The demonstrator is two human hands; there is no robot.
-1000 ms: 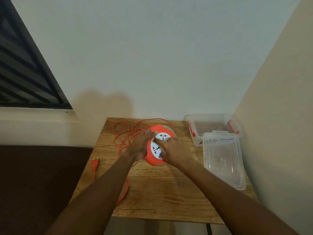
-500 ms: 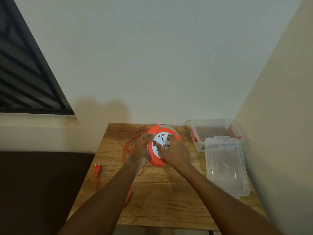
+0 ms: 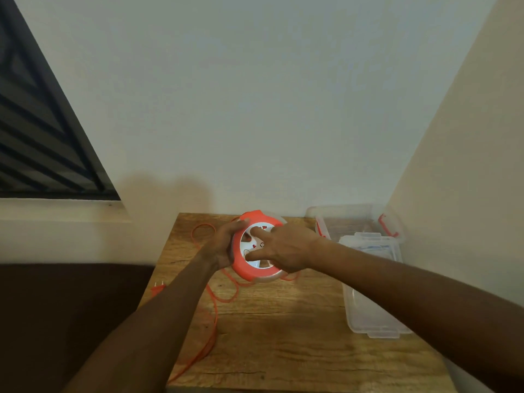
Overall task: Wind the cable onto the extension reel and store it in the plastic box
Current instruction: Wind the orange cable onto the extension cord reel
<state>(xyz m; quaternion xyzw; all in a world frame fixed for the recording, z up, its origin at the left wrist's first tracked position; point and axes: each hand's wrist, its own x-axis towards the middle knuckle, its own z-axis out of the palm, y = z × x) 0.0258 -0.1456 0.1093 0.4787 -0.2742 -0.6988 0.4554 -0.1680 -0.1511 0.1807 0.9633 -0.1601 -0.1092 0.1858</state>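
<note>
Your left hand (image 3: 224, 245) grips the reel (image 3: 255, 248) rim at frame center; your right hand (image 3: 286, 248) presses spread fingers on its face. Loose cable (image 3: 214, 307) trails across the desk (image 3: 283, 336).

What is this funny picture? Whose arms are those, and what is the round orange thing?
The camera sits on a person's head and looks down, so you see that person's own two arms. There is just this one view. The left hand grips the edge of the round orange thing, an extension reel, a spool for a long power cable. The right hand has its fingers on the reel's white face, as if to turn it. The orange cable trails loose over the wooden table, and its plug lies at the table's left edge. On the right stands a clear plastic box with red clips, and its lid lies in front of it.
</note>
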